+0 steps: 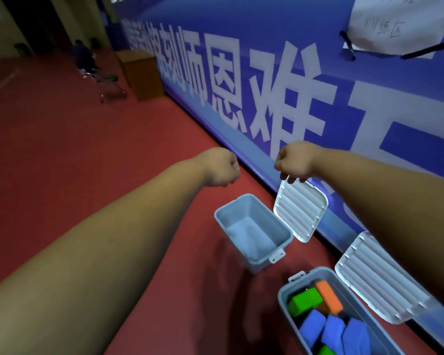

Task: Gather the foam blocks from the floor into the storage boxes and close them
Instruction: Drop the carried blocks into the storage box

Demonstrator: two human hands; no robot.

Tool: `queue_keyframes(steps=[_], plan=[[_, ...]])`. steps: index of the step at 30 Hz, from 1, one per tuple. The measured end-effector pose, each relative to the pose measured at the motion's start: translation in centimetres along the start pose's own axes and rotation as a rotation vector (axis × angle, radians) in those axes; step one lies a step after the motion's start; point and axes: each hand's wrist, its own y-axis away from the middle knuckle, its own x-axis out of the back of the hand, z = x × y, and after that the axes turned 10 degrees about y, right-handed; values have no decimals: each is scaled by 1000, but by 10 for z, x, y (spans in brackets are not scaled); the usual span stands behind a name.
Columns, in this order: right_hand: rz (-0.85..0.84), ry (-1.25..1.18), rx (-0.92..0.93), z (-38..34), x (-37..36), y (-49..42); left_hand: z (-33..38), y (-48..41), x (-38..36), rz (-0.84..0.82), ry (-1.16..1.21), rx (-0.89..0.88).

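The right hand [296, 162] pinches the top edge of a white ribbed plastic lid [300, 211], raised over an empty pale-blue plastic storage box [237, 208] on the red floor [87, 149]. The left hand [222, 167] is curled into a fist, holding nothing. Just beside, a second pale-blue storage box [283, 311] holds green, orange and blue foam blocks [304, 301]. Its open white lid [374, 278] lies back towards the blue lettered banner [267, 98].

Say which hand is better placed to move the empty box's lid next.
Right, probably. The right hand pinches the free edge of the white lid, hinged open on the empty box. The left hand is a curled fist holding nothing, apart from lid and box.
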Motion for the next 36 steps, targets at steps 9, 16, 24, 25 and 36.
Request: queue_keyframes(steps=[9, 16, 24, 25, 36], plan=[[-73, 25, 271, -243, -59, 8, -175, 152, 72, 150, 140, 235], [-173, 134, 527, -415, -121, 40, -282, 279, 106, 292, 350, 429], [-265, 280, 701, -525, -176, 67, -365, 375, 105, 382, 430, 619], [-274, 293, 715, -533, -181, 68, -373, 383, 102, 387, 451, 643], [-422, 359, 892, -602, -242, 40, -428, 432, 71, 433, 479, 908]])
